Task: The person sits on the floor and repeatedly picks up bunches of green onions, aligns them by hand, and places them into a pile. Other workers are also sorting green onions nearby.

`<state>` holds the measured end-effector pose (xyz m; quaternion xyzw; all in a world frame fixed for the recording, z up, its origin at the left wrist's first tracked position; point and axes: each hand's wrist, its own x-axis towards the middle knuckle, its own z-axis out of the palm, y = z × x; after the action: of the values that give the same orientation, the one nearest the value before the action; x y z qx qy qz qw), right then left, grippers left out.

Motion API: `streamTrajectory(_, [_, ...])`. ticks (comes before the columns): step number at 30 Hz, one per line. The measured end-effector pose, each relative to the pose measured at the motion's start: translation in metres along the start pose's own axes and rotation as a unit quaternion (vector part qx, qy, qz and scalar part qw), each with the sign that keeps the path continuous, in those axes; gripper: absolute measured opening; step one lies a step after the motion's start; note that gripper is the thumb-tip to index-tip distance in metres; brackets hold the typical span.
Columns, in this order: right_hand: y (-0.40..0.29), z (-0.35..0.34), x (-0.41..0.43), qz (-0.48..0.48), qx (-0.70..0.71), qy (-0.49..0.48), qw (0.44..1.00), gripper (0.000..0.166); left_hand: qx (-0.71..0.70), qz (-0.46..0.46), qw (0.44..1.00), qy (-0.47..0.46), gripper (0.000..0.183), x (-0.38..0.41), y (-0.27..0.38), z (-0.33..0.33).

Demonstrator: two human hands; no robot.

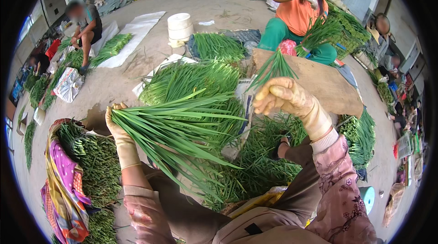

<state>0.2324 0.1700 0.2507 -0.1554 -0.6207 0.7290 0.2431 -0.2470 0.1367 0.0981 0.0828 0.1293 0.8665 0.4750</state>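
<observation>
In my left hand point(118, 121), which wears a pale rubber glove, is a bunch of long flat green chives point(178, 127). Its leaves fan out to the right across my lap. My right hand point(287, 102), gloved the same way, is raised with bent, slightly blurred fingers; nothing shows clearly in it. Just beyond it, a small bunch of chives point(277, 66) lies fanned on a brown board point(318, 83). A large pile of chives point(191, 76) lies ahead of me. Loose leaf pieces point(253, 172) cover the floor between my legs.
Stacked chives point(97, 165) stand at my left beside a patterned cloth point(65, 189). A co-worker point(301, 14) in orange sits across the board holding chives. Another person point(84, 25) sits far left. A white round container point(180, 26) stands ahead. More chives point(357, 138) lie at right.
</observation>
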Motion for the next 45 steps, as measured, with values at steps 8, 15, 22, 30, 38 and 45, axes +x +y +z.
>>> streamTrajectory(8, [0.005,0.042,0.083,0.011,-0.495,0.011,0.869,0.053,-0.016,-0.017,1.000,-0.010,0.013,-0.012,-0.018,0.023])
streamTrajectory(15, [0.030,0.075,0.128,0.087,-0.564,-0.032,0.821,0.042,0.027,-0.036,0.999,-0.030,0.018,-0.021,-0.032,0.039])
streamTrajectory(22, [0.032,0.062,0.138,0.035,-0.395,0.052,0.917,0.019,-0.007,-0.093,0.994,-0.058,0.017,-0.020,-0.035,0.043])
streamTrajectory(30, [-0.055,0.031,0.075,-0.091,-0.270,0.050,0.957,0.033,-0.056,-0.055,0.996,-0.035,0.014,-0.019,-0.024,0.035])
streamTrajectory(38, [-0.023,0.069,0.039,-0.084,-0.637,-0.007,0.766,0.038,-0.062,-0.077,0.993,-0.065,0.014,-0.024,-0.028,0.043])
streamTrajectory(45, [0.030,0.075,0.077,-0.067,-0.698,-0.011,0.713,0.028,-0.036,-0.078,0.994,-0.061,0.016,-0.024,-0.026,0.038])
